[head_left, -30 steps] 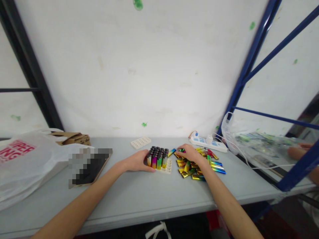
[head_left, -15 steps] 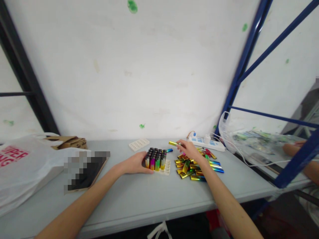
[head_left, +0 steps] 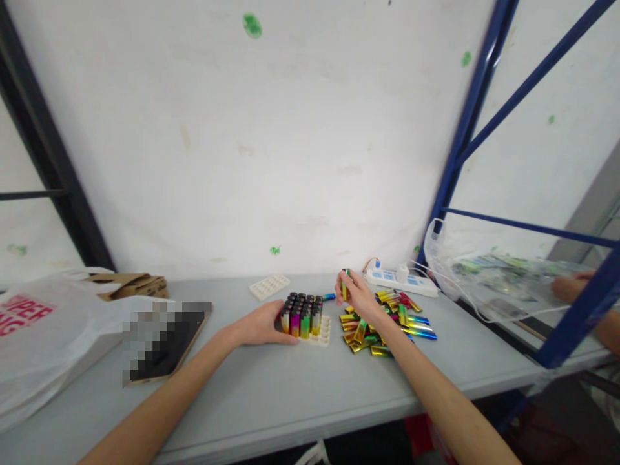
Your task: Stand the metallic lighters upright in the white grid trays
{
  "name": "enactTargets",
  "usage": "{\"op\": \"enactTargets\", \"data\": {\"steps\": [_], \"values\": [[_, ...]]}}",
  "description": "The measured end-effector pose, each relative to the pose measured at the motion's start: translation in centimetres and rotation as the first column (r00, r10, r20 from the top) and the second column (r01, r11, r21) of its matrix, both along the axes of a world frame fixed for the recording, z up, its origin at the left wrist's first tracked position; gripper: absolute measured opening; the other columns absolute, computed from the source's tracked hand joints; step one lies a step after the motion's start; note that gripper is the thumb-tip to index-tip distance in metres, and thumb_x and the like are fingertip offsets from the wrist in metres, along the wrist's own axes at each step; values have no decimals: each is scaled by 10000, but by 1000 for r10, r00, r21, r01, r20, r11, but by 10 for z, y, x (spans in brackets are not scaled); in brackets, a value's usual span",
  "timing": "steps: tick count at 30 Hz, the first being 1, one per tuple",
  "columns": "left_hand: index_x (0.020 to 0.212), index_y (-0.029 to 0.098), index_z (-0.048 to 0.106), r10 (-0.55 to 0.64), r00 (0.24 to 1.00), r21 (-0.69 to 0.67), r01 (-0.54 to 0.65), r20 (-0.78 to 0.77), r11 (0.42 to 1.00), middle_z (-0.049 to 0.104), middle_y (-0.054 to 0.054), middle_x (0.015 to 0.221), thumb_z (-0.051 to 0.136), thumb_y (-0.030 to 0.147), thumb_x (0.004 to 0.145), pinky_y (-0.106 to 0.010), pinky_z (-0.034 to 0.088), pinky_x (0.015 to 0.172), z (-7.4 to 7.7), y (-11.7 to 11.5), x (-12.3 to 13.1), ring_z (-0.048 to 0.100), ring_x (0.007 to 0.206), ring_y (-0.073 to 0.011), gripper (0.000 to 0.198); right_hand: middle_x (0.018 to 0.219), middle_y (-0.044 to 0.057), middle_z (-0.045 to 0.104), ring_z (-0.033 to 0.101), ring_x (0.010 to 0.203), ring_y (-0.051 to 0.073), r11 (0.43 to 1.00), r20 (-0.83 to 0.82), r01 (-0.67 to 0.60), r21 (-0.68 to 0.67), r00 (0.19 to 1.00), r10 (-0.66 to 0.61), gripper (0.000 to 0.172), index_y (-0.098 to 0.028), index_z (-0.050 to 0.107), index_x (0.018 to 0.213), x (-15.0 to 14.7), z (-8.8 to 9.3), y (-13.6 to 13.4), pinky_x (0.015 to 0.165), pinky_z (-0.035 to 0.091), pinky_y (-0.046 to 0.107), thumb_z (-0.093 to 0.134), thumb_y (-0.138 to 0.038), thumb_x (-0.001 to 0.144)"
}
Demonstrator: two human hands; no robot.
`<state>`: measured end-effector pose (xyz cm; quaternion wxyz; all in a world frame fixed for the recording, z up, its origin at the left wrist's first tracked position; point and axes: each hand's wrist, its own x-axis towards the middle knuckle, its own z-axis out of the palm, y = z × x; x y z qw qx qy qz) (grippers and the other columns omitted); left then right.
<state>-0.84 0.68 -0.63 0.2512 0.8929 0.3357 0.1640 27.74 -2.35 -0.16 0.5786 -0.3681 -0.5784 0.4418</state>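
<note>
A white tray [head_left: 323, 334] on the grey table holds several upright iridescent lighters [head_left: 303, 313] with black tops. My left hand [head_left: 264, 323] rests against the tray's left side, fingers curled round it. My right hand [head_left: 356, 294] is raised a little above the table to the right of the tray and pinches one lighter [head_left: 345, 282] held nearly upright. Below that hand lies a loose pile of gold, green and blue lighters [head_left: 382, 326].
An empty white tray [head_left: 269, 286] lies behind the filled one. A white power strip [head_left: 397, 279] with cables sits at the back right. At left are a white plastic bag [head_left: 43, 329], a cardboard box [head_left: 128, 284] and a dark flat object [head_left: 162, 345]. Another person's hand [head_left: 574, 287] shows beyond the blue frame [head_left: 571, 323].
My right hand picked one lighter out of the pile, lifted it and turned it from lying sideways to nearly upright. My left hand has stayed at the tray.
</note>
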Motion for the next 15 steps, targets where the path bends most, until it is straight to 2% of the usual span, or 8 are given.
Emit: {"op": "enactTargets", "data": {"steps": [2,4,7,10,12,15], "values": [[1220,174,633,1,1000,-2,-1,4,1000,692,-98,1162,813,659,639,-405,511,982,0,-1,0,643,1057,-306,778,615,-97,326,301,458,77,999,12,-16,-33,1000,16,524,-235,447,903,-6,0,-3,441,318,202,595,-735,844],[1227,168,633,1,1000,-6,-1,15,1000,691,-101,1166,816,653,637,-410,511,986,1,-1,0,642,1057,-307,786,604,-103,254,217,455,73,998,48,21,-58,999,-18,547,-237,408,841,-10,-1,-4,424,219,201,574,-759,841],[1232,167,636,-6,999,-14,6,34,1000,694,-98,1155,814,647,638,-404,515,979,0,-1,0,642,1048,-302,784,578,-71,313,283,495,93,985,208,172,27,963,-174,572,-227,381,723,-15,-4,-5,466,236,235,507,-766,867],[1224,169,641,-11,999,-13,11,48,1000,702,-90,1132,815,642,631,-393,520,965,0,-1,0,644,1039,-299,778,551,-35,352,344,547,116,938,393,310,156,852,-347,568,-216,373,606,-17,-6,-5,531,259,265,464,-698,893],[1216,171,643,-9,999,-11,10,50,1000,706,-85,1122,812,647,629,-388,522,956,-1,0,-1,644,1038,-299,774,546,-28,350,356,560,123,915,457,360,183,793,-403,515,-216,367,574,-18,-7,-5,554,250,276,445,-621,883],[1199,170,645,-5,999,-4,6,38,1000,708,-80,1115,807,657,629,-381,521,947,0,0,0,646,1039,-299,767,565,-22,366,379,580,133,890,470,403,211,757,-454,398,-213,389,587,-18,-9,-5,571,243,279,412,-516,844]]}}
